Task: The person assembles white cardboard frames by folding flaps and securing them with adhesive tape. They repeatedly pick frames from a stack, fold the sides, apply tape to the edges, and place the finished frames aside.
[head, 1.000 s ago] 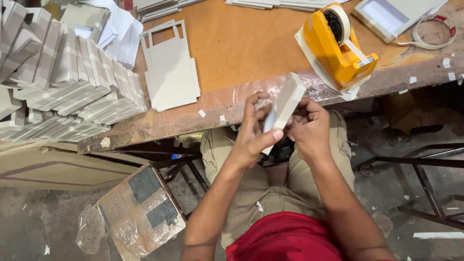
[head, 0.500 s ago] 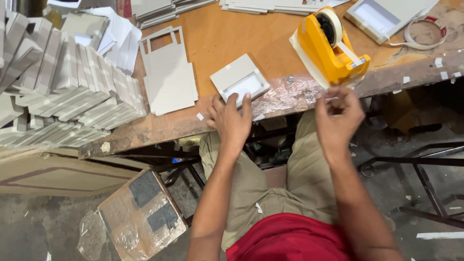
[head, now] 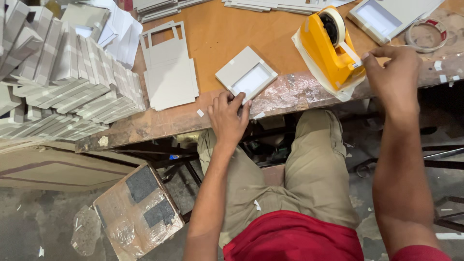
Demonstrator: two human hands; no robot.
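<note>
Pulling tape off the yellow dispenser (head: 331, 48): right hand (head: 394, 72) has thumb and forefinger pinched together on the free tape end (head: 356, 62), right at the cutter side. Other fingers curl loosely. Left hand (head: 229, 118) lies flat at the near edge of the wooden table (head: 232, 29), fingers spread slightly, fingertips touching the near corner of the small grey box (head: 246, 75). It holds nothing, just pins that corner.

Box lies flat on the table, open side up, white lining showing, between the dispenser on its right and a flat stack of grey card blanks (head: 169, 72) on its left. Well apart from the dispenser, touching neither.

Tips for this step, my read:
- Pull the strip straight out along the roll line, not sideways, so it doesn't twist or stick to itself.
- Keep the pinch at the very tip; less glue lost to the fingers.
- Tear down against the blade with a quick snap. Dispenser looks heavy enough to stay put, but can't tell for sure.
- Keep the left hand on the box corner so it doesn't slide off the worn table edge.

Around: big pile of folded grey boxes (head: 53, 77) far left, a second open box (head: 377, 17) and a loose tape ring (head: 425, 34) behind the right hand.
</note>
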